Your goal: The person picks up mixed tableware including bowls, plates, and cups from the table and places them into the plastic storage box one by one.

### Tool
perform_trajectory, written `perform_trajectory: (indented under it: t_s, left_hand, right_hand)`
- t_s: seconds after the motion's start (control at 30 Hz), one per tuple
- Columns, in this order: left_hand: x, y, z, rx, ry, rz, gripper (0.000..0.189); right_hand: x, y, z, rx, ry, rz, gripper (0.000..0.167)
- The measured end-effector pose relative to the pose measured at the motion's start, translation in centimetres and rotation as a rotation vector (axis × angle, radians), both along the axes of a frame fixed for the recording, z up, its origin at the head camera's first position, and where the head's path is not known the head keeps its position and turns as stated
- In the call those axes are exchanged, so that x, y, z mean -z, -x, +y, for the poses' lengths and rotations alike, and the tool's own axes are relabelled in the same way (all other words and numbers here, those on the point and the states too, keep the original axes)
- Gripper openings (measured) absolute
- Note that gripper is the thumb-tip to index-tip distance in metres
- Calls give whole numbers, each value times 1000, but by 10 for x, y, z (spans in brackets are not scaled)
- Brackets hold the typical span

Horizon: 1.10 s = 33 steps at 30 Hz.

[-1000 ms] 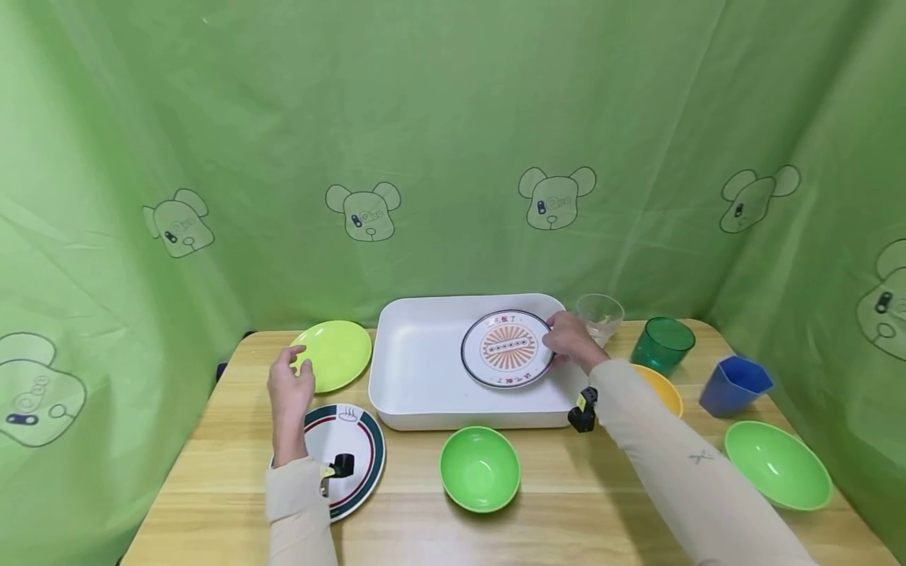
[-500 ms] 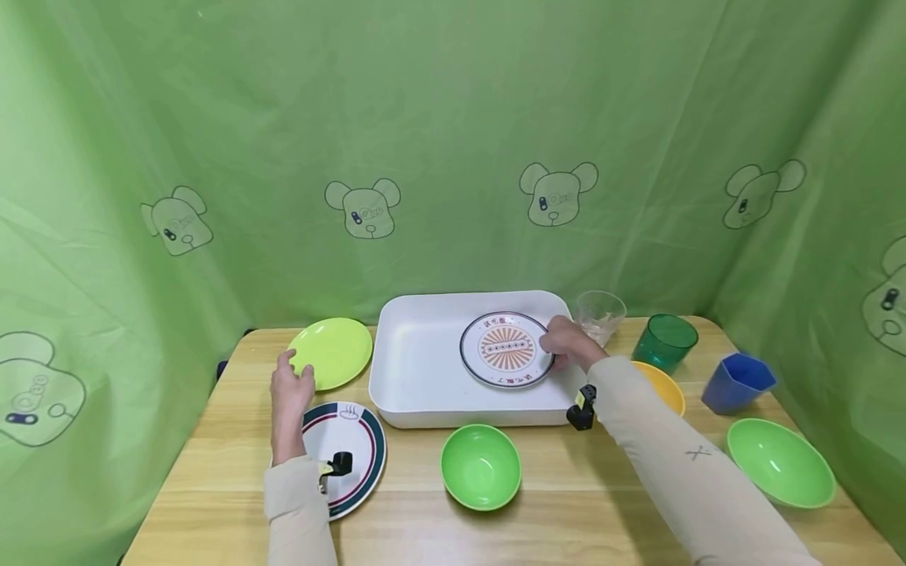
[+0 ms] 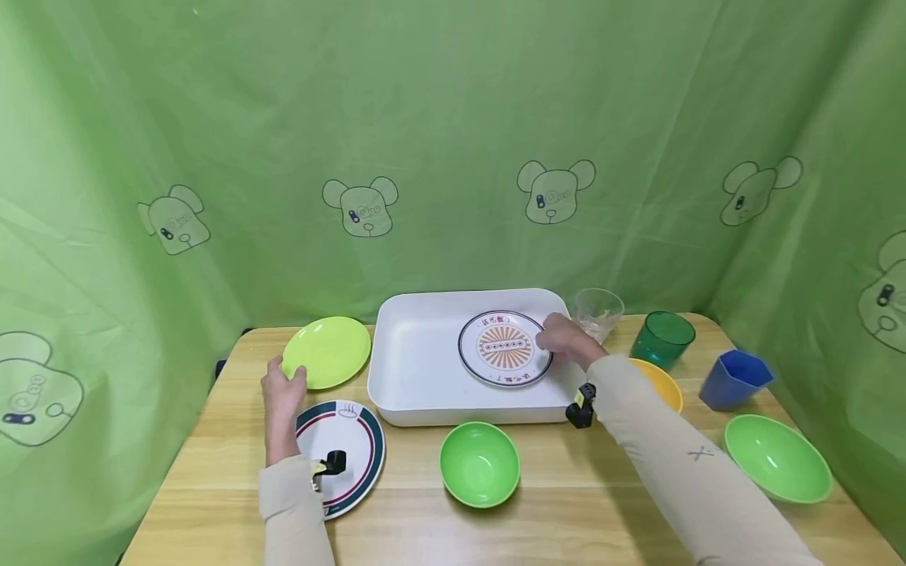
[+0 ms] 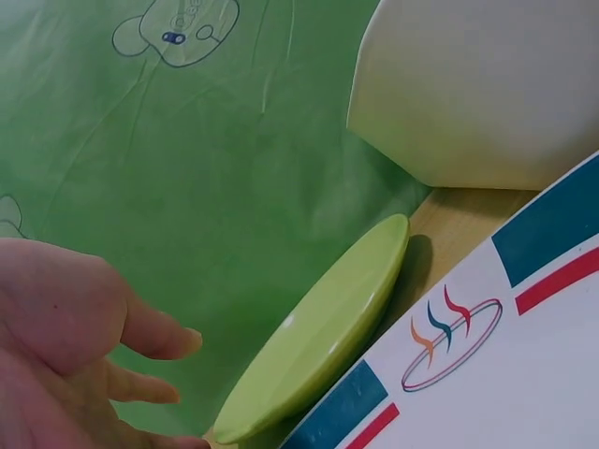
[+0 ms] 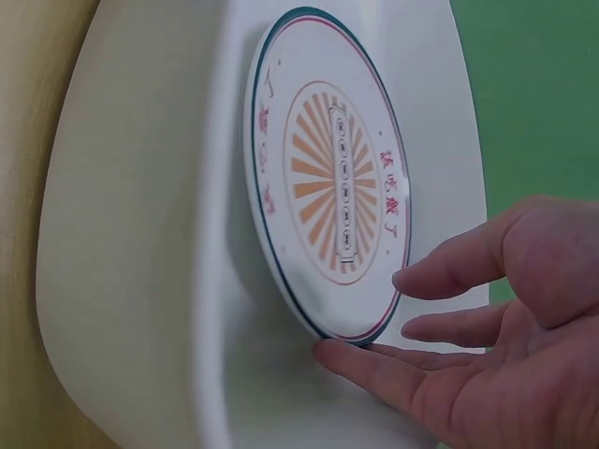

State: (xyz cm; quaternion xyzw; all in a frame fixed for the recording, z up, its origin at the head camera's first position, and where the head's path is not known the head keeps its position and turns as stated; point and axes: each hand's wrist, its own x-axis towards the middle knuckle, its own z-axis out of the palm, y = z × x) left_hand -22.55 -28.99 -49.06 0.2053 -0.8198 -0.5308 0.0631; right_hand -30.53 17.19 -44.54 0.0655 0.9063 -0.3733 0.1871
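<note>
My right hand [image 3: 565,336] pinches the right edge of a white plate [image 3: 506,348] with an orange sunburst. In the right wrist view the thumb [image 5: 449,271] is on its upper side and fingers are below. The plate is inside the white tray [image 3: 425,418]; whether it touches the floor is unclear. My left hand [image 3: 281,397] is at the near-left rim of a yellow-green plate [image 3: 329,351], its fingers loosely bent. Contact cannot be told. Below that plate, partly under the left forearm, lies a white plate with a teal-and-red rim [image 3: 347,448].
A green bowl [image 3: 480,465] sits in front of the tray. To the right stand a clear cup [image 3: 598,310], a green cup [image 3: 662,339], a blue cup [image 3: 734,380] and a larger green bowl [image 3: 777,458]. My right sleeve partly covers an orange bowl [image 3: 660,385]. A green curtain [image 3: 453,118] surrounds the table.
My left hand has shifted slightly left and down, toward the yellow-green plate's near-left rim. The right hand keeps its grip on the sunburst plate, which has barely moved.
</note>
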Motion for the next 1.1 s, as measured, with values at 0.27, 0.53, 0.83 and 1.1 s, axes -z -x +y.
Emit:
perform_trajectory:
  t_s: [0.27,0.53,0.83,1.1]
  left_hand:
    - [2,3,-2,-4,-96,-38,74]
    - [4,0,-7,-7,-207,-86,72]
    - [11,5,-5,-11,-281,-72,53]
    - [8,3,-7,-56,-302,-85,55]
  right_hand:
    - [-10,-5,-1,-102,-24,41,73]
    - [-13,-11,0,-142,-13,75,75]
    - [-19,-20,2,-165,-30,168,74]
    - [-27,-22,3,-167,-35,237,69]
